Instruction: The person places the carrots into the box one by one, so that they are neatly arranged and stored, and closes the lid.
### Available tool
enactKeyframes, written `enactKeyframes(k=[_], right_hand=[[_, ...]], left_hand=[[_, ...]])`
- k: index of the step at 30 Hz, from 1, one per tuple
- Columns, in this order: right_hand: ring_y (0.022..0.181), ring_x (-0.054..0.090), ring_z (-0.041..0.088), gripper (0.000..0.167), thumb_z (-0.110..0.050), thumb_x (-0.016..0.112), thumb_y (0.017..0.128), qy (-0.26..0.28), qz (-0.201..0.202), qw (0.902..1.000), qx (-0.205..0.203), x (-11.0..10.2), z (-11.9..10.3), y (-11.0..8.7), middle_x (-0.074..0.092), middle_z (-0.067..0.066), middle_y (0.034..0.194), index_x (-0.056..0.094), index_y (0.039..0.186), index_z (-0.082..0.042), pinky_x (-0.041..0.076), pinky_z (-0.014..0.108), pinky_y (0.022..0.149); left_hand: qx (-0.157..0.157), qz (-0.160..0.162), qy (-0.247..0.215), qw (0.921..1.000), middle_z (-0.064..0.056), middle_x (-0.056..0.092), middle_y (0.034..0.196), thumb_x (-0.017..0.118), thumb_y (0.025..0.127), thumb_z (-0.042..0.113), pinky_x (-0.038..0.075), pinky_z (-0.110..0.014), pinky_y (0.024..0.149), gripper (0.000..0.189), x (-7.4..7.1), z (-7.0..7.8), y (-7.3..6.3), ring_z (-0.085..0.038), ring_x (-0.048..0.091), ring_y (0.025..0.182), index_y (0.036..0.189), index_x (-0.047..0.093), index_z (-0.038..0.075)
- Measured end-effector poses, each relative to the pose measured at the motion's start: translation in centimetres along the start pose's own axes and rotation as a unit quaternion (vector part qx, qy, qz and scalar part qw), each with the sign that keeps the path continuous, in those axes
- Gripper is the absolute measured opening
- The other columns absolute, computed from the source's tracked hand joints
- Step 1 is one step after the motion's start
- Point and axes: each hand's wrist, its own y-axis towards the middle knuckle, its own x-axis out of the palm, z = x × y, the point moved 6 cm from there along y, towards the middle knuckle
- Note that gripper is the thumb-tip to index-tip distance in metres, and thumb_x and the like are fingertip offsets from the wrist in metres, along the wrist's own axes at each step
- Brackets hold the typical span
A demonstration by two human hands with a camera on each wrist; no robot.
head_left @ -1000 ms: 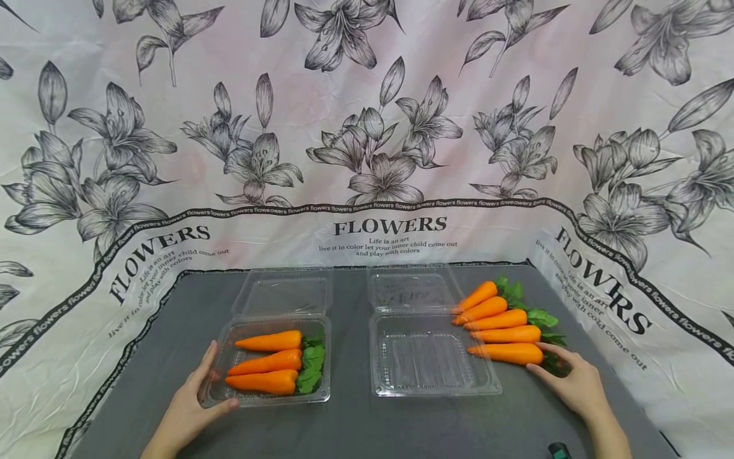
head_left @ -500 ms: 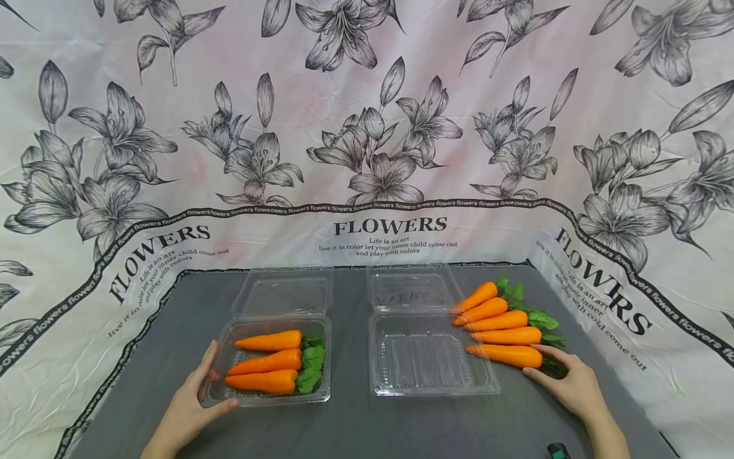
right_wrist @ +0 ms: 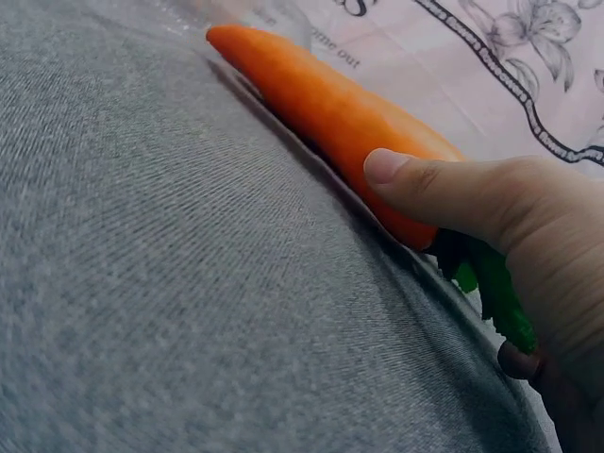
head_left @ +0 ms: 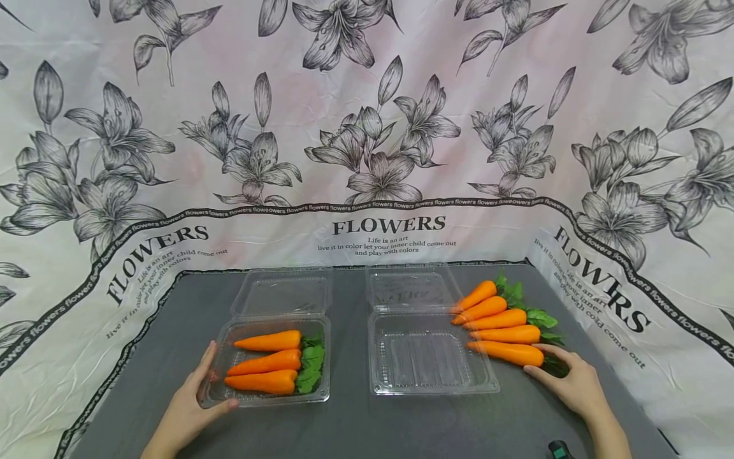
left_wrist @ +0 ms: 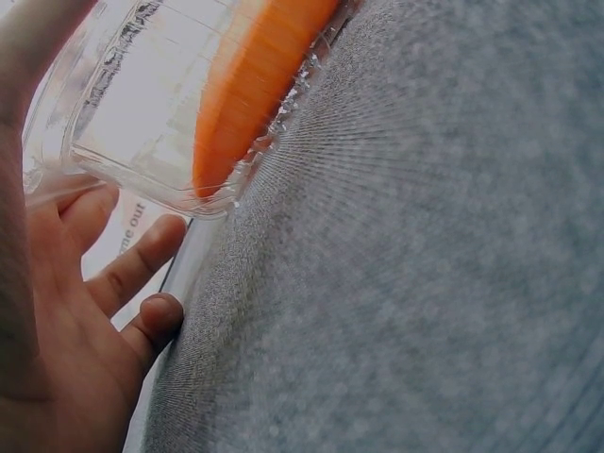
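My left hand touches the near left corner of a clear plastic clamshell box, fingers along its side and thumb at its front edge. Inside lie three orange carrots with green leaves. In the left wrist view, my spread fingers are beside the box wall, close to the grey cloth. My right hand pinches the thick end of the nearest carrot in a row at the right. The right wrist view shows my thumb on that carrot, its green top partly behind the hand.
A second clear clamshell box stands open with nothing in it; several carrots lie fanned out, tips at its right edge. Both lids lie back. A small dark object is at the front right. A flower-printed cloth hangs around the table.
The nearest carrot has turned slightly in my right hand, its tip pointing a little farther back. My left hand stays at the left box.
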Motion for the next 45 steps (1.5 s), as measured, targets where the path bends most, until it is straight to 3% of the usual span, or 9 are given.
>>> enactKeyframes(k=[11,18,25,33,39,45], right_hand=[[0.122,0.052,0.059,0.068,-0.05,0.08,0.093,0.016,0.029,0.999,0.029,-1.5,-0.1,0.0,0.055,0.04,0.14,0.065,0.143,-0.005,0.04,0.073,0.092],[0.125,0.051,0.058,0.067,-0.048,0.082,0.092,0.041,0.07,0.9954,0.051,-2.0,-0.7,-0.5,0.055,0.04,0.14,0.066,0.14,-0.004,0.038,0.071,0.097],[0.127,0.052,0.058,0.069,-0.05,0.079,0.094,0.048,0.071,0.9939,0.07,-2.5,-0.8,-0.8,0.057,0.037,0.142,0.065,0.141,-0.002,0.038,0.07,0.1],[0.126,0.052,0.055,0.067,-0.043,0.08,0.095,0.069,0.091,0.9909,0.07,-3.6,-0.8,-2.1,0.059,0.037,0.14,0.064,0.141,0.003,0.037,0.069,0.101],[0.124,0.056,0.052,0.066,-0.042,0.083,0.092,0.08,0.128,0.9862,0.068,-3.7,-2.8,-1.7,0.062,0.035,0.137,0.067,0.139,0.0,0.039,0.065,0.098],[0.127,0.054,0.055,0.065,-0.043,0.084,0.091,0.092,0.127,0.9866,0.044,-2.4,-6.8,-0.7,0.062,0.034,0.138,0.068,0.139,-0.004,0.039,0.068,0.101]], left_hand=[[0.007,0.011,-0.002,0.9999,-0.009,0.057,0.114,0.09,0.085,0.037,0.036,-0.027,0.07,0.119,0.1,0.0,-0.1,-0.01,0.044,0.092,0.173,0.011,0.024],[0.011,0.01,-0.003,0.9999,-0.01,0.059,0.116,0.09,0.086,0.036,0.037,-0.027,0.071,0.118,0.1,0.0,-0.1,-0.009,0.045,0.092,0.173,0.011,0.025],[0.02,0.009,-0.006,0.9997,-0.009,0.061,0.119,0.09,0.086,0.034,0.043,-0.025,0.077,0.118,0.2,0.4,0.1,-0.006,0.049,0.099,0.173,0.011,0.024],[0.012,0.001,-0.007,0.9999,-0.008,0.058,0.114,0.089,0.087,0.035,0.036,-0.027,0.069,0.118,0.6,0.0,0.0,-0.008,0.042,0.087,0.173,0.009,0.028],[-0.004,-0.006,-0.012,0.9999,-0.011,0.06,0.122,0.088,0.088,0.037,0.037,-0.027,0.071,0.117,0.4,-0.4,-0.2,-0.01,0.046,0.094,0.173,0.008,0.031],[-0.001,-0.005,-0.009,0.9999,-0.011,0.06,0.12,0.088,0.088,0.036,0.037,-0.027,0.071,0.117,0.1,-0.3,-0.1,-0.009,0.045,0.091,0.173,0.007,0.029]])
